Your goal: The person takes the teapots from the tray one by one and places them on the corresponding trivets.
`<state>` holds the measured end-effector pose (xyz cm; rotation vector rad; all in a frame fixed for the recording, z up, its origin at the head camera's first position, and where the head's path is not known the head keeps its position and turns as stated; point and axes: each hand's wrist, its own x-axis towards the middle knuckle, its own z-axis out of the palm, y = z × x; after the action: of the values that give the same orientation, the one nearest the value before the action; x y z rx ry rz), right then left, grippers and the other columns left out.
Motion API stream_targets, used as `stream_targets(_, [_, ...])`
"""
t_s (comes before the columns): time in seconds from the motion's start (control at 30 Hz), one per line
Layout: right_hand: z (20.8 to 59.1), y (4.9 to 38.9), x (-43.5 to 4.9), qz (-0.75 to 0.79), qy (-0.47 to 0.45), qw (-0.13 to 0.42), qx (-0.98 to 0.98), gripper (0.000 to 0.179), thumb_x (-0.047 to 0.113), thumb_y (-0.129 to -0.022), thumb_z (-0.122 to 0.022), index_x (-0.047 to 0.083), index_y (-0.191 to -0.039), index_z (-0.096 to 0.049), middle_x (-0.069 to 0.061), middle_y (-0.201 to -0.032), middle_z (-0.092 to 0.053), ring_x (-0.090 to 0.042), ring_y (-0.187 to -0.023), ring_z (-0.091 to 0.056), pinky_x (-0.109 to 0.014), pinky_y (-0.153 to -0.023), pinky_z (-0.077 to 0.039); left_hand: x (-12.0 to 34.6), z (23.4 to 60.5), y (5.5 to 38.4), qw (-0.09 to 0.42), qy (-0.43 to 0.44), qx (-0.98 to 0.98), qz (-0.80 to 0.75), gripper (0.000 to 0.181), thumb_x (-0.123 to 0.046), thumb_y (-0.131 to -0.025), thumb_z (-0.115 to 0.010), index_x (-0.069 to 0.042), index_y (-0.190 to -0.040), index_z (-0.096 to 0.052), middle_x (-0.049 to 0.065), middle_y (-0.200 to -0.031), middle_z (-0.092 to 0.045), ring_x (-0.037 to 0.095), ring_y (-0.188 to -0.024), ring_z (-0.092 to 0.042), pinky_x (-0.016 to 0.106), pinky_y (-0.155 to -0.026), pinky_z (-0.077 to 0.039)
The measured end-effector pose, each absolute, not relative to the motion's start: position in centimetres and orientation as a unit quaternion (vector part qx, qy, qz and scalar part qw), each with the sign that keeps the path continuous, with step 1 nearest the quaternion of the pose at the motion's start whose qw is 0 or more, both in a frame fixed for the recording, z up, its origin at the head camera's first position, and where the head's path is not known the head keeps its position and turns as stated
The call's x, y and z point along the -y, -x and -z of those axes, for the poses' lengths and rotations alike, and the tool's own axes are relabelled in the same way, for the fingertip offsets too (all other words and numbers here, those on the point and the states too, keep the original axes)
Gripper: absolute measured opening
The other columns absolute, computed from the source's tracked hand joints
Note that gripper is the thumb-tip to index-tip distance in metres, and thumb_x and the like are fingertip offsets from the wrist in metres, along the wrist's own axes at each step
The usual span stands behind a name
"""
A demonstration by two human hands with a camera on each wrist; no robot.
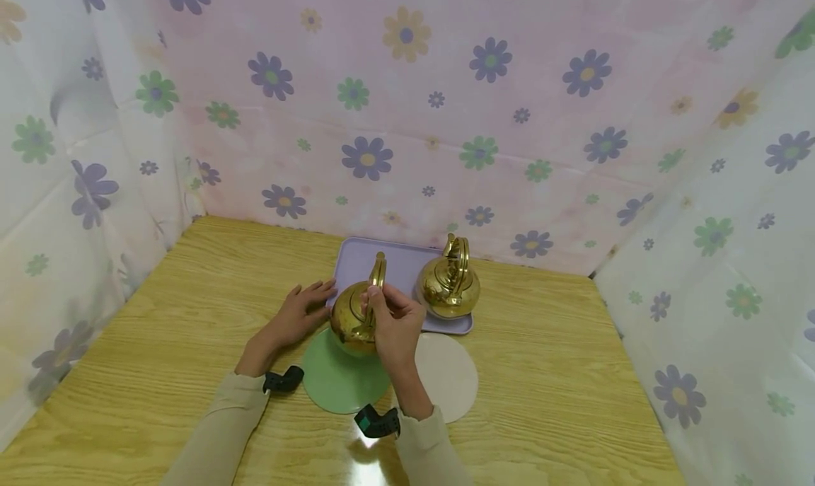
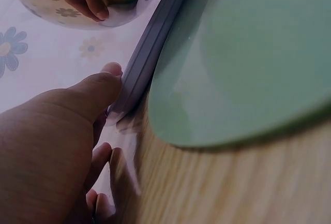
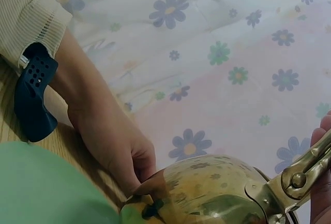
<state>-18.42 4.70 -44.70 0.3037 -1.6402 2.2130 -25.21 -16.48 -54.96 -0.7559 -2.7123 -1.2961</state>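
Note:
My right hand (image 1: 399,327) grips the upright handle of a shiny gold teakettle (image 1: 347,320), also seen in the right wrist view as a rounded body (image 3: 207,190). The kettle is over the near left part of a light purple tray (image 1: 363,252) and the back of a round green mat (image 1: 344,387); whether it touches either is unclear. My left hand (image 1: 299,316) has its fingers spread at the tray's left edge. In the left wrist view its thumb (image 2: 106,81) touches the tray's rim (image 2: 142,58). A second gold teakettle (image 1: 446,291) stands on the tray's right side.
A round white mat (image 1: 452,376) lies right of the green one on the wooden table (image 1: 541,373). A flowered cloth (image 1: 433,125) hangs behind the table and along both sides.

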Motion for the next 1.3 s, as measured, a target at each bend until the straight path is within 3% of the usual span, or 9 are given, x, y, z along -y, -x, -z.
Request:
stream_targets(0.3, [44.5,17.9,-4.8,-0.786,-0.115,0.190,0.576,0.030,0.005,-0.098,-0.067,-0.024,-0.104,-0.068,-0.020,-0.080,-0.074,-0.008,-0.069,-0.071,-0.023,-0.065,-0.061,16.4,54.8,25.2,0.025,0.243,0.875,0.418,0.047,-0.011,-0.101,-0.063,0.006,-0.143,-0.054,0.021,-0.157,-0.043,0.049,-0.147,-0.032,0.071,-0.119,-0.004])
stream_targets(1.3, [44.4,16.4,-4.6,-0.774,-0.154,0.194,0.583,0.030,0.001,-0.099,-0.063,-0.028,-0.100,-0.064,-0.045,-0.081,-0.063,-0.004,-0.068,-0.070,-0.021,-0.064,-0.060,16.5,55.0,25.3,0.027,0.241,0.876,0.417,0.045,-0.010,-0.101,-0.062,0.006,-0.142,-0.055,0.021,-0.156,-0.043,0.049,-0.146,-0.033,0.072,-0.118,-0.005])
